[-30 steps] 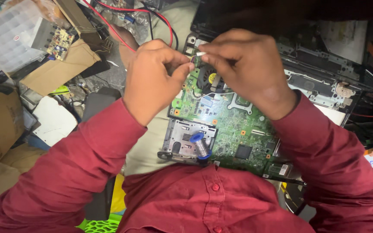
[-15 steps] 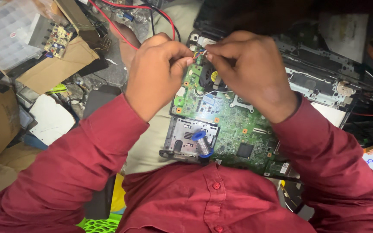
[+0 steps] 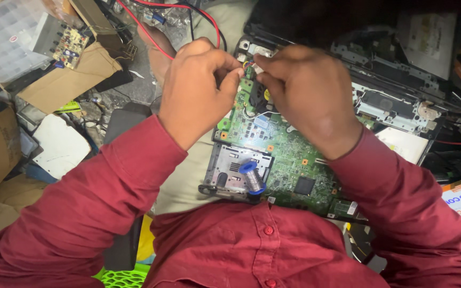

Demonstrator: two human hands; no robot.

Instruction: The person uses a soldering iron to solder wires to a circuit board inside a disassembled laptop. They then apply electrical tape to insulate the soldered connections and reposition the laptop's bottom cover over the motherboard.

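Your hands have crept toward the board's top edge, left hand [image 3: 198, 88] and right hand [image 3: 305, 96] pinching small wires [image 3: 249, 66] over the circuit board [image 3: 284, 154]; next, work them carefully at your fingertips.

Both hands meet at the upper middle of the frame over a green laptop motherboard [image 3: 284, 154] that rests on the person's lap. The left hand [image 3: 196, 88] is curled, fingertips pinched together; the right hand [image 3: 308, 93] pinches close against it, and what lies between the fingertips is too small to tell. A blue-ended solder spool [image 3: 253, 177] sits on the board's metal card slot [image 3: 230, 169], lower centre. Red and black wires [image 3: 188, 10] run along the top, an opened laptop chassis [image 3: 396, 80] fills the upper right, and a clear compartment box [image 3: 4, 40] lies upper left.
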